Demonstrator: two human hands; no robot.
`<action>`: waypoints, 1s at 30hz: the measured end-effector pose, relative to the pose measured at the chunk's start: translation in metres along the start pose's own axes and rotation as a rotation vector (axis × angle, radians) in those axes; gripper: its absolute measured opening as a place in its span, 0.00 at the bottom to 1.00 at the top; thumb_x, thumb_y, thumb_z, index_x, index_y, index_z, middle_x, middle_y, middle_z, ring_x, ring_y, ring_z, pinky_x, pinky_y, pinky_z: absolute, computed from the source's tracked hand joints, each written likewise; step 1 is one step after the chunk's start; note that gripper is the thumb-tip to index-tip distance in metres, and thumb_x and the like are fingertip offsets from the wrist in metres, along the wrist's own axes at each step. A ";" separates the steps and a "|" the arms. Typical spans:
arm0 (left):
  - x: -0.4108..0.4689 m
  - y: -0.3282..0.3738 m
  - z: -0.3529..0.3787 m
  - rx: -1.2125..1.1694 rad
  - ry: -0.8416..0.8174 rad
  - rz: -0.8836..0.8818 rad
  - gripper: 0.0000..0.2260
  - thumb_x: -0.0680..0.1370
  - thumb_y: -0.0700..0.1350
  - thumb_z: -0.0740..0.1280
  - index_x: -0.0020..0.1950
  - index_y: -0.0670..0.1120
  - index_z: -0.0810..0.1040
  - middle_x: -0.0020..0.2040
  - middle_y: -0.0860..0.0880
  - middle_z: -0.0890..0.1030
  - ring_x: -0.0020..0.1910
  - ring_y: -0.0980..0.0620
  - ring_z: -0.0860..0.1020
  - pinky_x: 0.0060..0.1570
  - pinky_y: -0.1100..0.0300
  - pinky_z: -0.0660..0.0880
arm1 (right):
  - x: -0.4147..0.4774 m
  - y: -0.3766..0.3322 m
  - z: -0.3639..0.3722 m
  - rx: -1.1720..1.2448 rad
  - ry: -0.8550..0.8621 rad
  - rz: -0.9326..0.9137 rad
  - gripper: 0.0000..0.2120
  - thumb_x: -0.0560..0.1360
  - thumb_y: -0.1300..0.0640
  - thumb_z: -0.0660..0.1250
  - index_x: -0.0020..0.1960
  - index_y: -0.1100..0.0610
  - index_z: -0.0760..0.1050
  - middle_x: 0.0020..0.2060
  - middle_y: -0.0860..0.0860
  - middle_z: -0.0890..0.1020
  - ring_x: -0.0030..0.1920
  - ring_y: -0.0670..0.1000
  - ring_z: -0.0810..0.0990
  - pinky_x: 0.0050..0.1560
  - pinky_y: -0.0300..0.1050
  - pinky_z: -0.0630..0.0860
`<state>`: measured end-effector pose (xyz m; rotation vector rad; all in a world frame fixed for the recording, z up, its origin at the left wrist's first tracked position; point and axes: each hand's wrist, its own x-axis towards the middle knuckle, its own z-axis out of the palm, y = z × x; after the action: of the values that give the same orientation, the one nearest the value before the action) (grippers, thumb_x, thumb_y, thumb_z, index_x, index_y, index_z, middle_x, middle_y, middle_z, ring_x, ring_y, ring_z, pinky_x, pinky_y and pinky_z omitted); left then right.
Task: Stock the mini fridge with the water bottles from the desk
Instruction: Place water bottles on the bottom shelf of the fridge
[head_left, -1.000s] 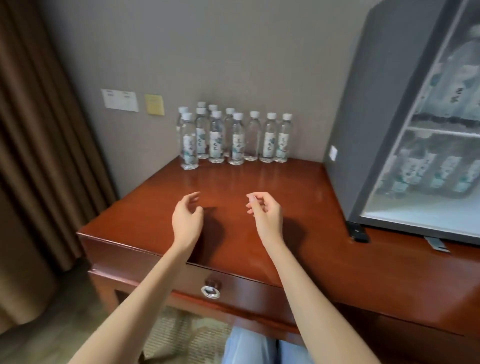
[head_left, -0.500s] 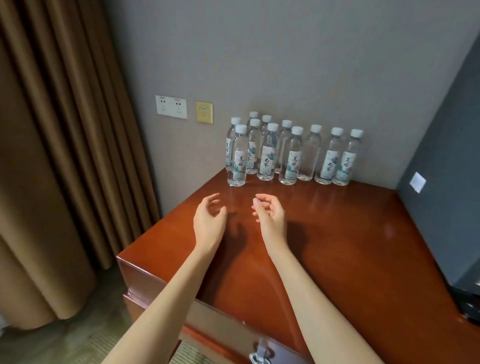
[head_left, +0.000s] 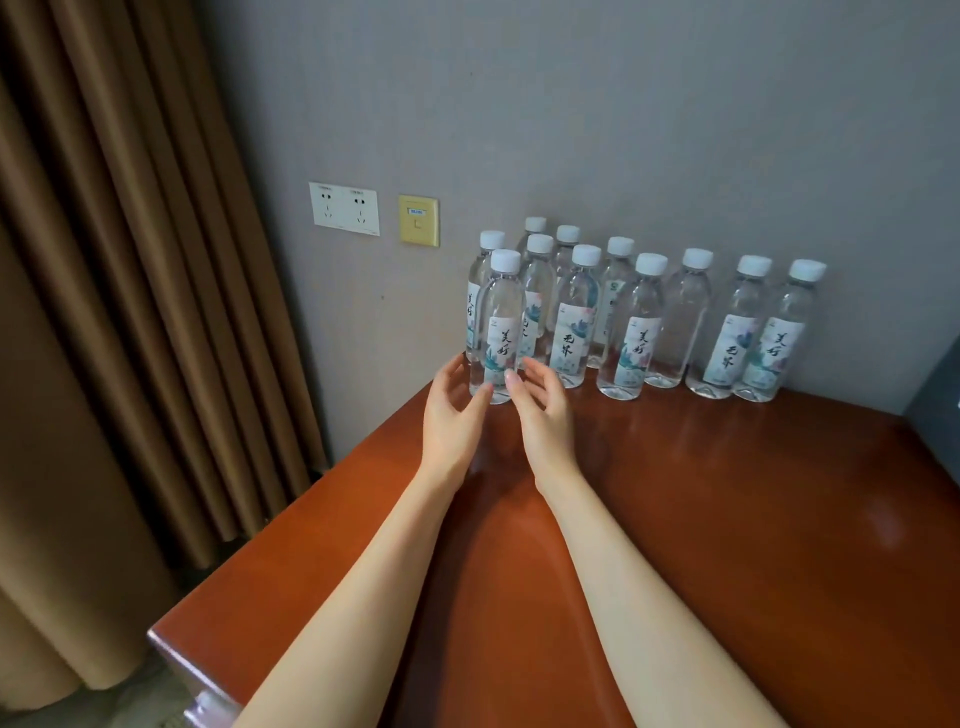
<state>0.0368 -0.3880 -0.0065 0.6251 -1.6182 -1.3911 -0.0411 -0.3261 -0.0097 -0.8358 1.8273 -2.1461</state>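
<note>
A brown curtain (head_left: 104, 312) fills the left. Upper centre, a white double socket (head_left: 344, 209) sits beside a yellow wall plate (head_left: 418, 221).

- You are facing the front bottle (head_left: 500, 322), its white label showing the brushed characters 美好.
- The same 美好 is showing on the middle bottle (head_left: 638, 345) and the rightmost bottle (head_left: 775, 345).
- The neighbouring bottle (head_left: 574, 332) and the second-from-right bottle (head_left: 732, 345) are showing another brushed pair, not surely legible.
- Print on the wall sockets (head_left: 344, 209) is blurring past reading.
</note>
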 end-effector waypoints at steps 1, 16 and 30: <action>0.006 -0.002 0.002 -0.012 -0.017 0.002 0.22 0.79 0.45 0.68 0.72 0.49 0.67 0.61 0.57 0.72 0.59 0.60 0.74 0.58 0.65 0.72 | 0.007 0.003 0.002 -0.005 -0.011 0.006 0.16 0.77 0.53 0.68 0.64 0.51 0.73 0.64 0.50 0.76 0.64 0.47 0.75 0.64 0.41 0.72; 0.051 -0.012 0.022 -0.105 -0.068 -0.033 0.21 0.78 0.51 0.67 0.68 0.44 0.72 0.62 0.47 0.80 0.62 0.52 0.77 0.65 0.52 0.73 | 0.053 0.007 0.014 -0.023 -0.178 0.058 0.21 0.82 0.45 0.56 0.70 0.54 0.69 0.63 0.44 0.76 0.62 0.38 0.73 0.63 0.32 0.66; 0.045 -0.009 0.025 0.069 -0.060 -0.004 0.24 0.76 0.63 0.64 0.63 0.47 0.76 0.57 0.47 0.80 0.57 0.50 0.79 0.60 0.47 0.75 | 0.049 0.004 0.010 0.033 -0.184 0.042 0.23 0.81 0.40 0.51 0.71 0.49 0.67 0.65 0.38 0.71 0.63 0.32 0.69 0.61 0.27 0.63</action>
<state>-0.0081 -0.4146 -0.0016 0.6327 -1.7191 -1.3738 -0.0767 -0.3600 0.0014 -0.9451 1.6985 -1.9958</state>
